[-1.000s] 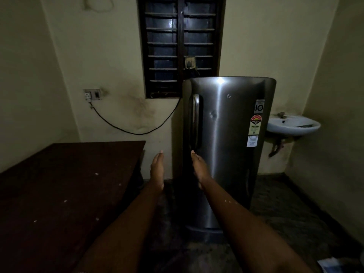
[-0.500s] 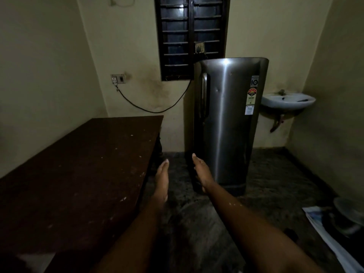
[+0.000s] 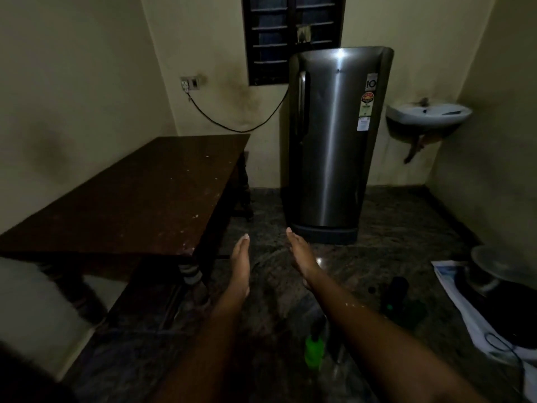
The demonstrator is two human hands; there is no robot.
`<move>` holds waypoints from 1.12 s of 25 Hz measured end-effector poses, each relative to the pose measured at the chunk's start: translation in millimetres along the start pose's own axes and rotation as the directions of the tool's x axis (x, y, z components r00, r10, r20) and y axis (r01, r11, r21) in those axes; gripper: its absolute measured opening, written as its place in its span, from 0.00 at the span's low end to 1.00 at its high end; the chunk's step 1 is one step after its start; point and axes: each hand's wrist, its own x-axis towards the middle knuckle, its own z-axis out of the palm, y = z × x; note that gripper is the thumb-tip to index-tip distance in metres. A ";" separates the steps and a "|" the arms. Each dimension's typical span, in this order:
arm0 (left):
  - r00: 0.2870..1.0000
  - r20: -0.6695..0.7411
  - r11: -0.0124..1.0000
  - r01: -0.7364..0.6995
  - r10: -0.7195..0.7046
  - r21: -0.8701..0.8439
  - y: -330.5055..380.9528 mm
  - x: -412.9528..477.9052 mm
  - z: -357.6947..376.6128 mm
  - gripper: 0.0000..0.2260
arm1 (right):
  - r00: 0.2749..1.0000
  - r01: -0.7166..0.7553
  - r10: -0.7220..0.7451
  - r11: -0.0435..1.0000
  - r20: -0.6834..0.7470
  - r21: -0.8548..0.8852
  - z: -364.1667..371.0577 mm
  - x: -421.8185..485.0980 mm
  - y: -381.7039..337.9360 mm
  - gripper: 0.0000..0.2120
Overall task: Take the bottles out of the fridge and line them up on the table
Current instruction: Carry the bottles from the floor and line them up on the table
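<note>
Compared with a second ago, the fridge [image 3: 334, 141] now stands farther away and more floor shows, so the person seems to have stepped back; the task looks not yet begun. The fridge door is closed and no bottles are on the table [image 3: 139, 199], near and to the left. The left hand [image 3: 241, 263] and the right hand [image 3: 302, 257] are held out flat, fingers straight, holding nothing. On the door's right side, a sticker [image 3: 371, 82] reads "10"; the label [image 3: 366, 110] below it is too small to read.
</note>
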 end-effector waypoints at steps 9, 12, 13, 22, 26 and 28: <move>0.994 -0.005 0.994 0.108 -0.108 -0.023 -113.7 -184.4 52.8 0.18 | 0.984 -0.168 0.172 0.983 -0.045 0.076 -127.2 -160.3 72.4 0.23; 0.994 0.006 0.993 0.112 -0.112 -0.021 -136.8 -199.4 84.0 0.17 | 0.978 -0.188 0.195 0.978 -0.080 0.086 -170.2 -167.7 91.5 0.21; 0.994 0.004 0.994 0.111 -0.110 -0.008 -143.2 -200.6 93.7 0.17 | 0.975 -0.196 0.202 0.978 -0.094 0.072 -181.2 -168.5 94.9 0.21; 0.985 -0.019 0.986 0.169 -0.169 -0.010 -186.3 -154.8 195.4 0.19 | 0.957 -0.271 0.272 0.962 -0.104 0.016 -271.3 -101.7 91.4 0.18; 0.977 -0.111 0.982 0.173 -0.180 -0.071 -185.6 -139.5 227.3 0.17 | 0.949 -0.313 0.310 0.947 -0.053 -0.064 -292.8 -64.2 80.4 0.19; 0.969 -0.192 0.987 0.140 -0.153 -0.078 -183.0 -130.2 244.5 0.17 | 0.940 -0.332 0.339 0.934 0.037 -0.136 -301.5 -41.0 80.3 0.20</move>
